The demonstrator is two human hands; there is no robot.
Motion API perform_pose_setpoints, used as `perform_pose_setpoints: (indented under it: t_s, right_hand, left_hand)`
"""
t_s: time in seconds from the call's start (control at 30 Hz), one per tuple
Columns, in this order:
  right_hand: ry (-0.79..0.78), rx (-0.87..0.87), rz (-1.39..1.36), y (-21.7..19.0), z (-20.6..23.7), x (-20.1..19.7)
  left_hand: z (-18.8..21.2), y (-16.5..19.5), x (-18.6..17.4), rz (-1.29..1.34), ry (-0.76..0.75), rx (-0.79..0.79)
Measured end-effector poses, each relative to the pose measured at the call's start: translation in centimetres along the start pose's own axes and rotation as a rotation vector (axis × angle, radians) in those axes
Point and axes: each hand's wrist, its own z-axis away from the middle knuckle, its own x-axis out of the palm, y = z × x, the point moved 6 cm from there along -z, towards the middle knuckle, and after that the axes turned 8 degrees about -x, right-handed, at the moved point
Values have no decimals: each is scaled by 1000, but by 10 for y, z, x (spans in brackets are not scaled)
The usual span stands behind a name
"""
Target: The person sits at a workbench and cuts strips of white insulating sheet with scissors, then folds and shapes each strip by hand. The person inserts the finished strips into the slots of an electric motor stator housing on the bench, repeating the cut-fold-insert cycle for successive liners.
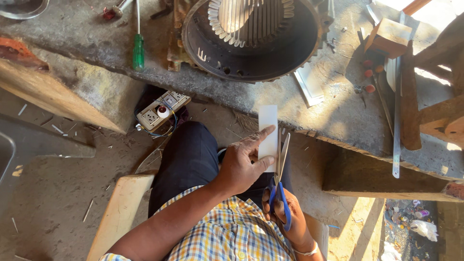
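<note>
At frame centre our left hand (241,164) pinches a white strip (268,130) upright; our right hand (285,217), lower, grips blue-handled scissors (280,179), blades parted beside it.

- The left hand (241,166) holds a white strip (268,131) over the lap, with open air around it.
- The right hand (285,215) and blue scissors (280,181) sit just beside the strip's right edge.
- The bench edge (309,130) blocks the way ahead.
- A big round metal part (251,43) fills the bench top.
- A socket box (162,110) and its wires lie to the left.
</note>
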Motion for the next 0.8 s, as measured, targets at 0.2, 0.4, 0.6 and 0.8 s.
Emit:
perform_pose_setpoints:
  t_s: [0.2,0.4,0.6,0.8]
  right_hand:
    - [-153,0,21,-5,0,3]
    - [-193,-60,16,-6,-6,10]
    - [-115,54,53,4,-11,3]
    - [-108,31,96,4,-15,-7]
  left_hand:
    - [-2,0,-2,-100,69,-1]
    - [-4,-9,1,-87,-17,-10]
    - [-7,-18,0,-129,-6,-16]
    - [-8,-19,3,-105,2,-4]
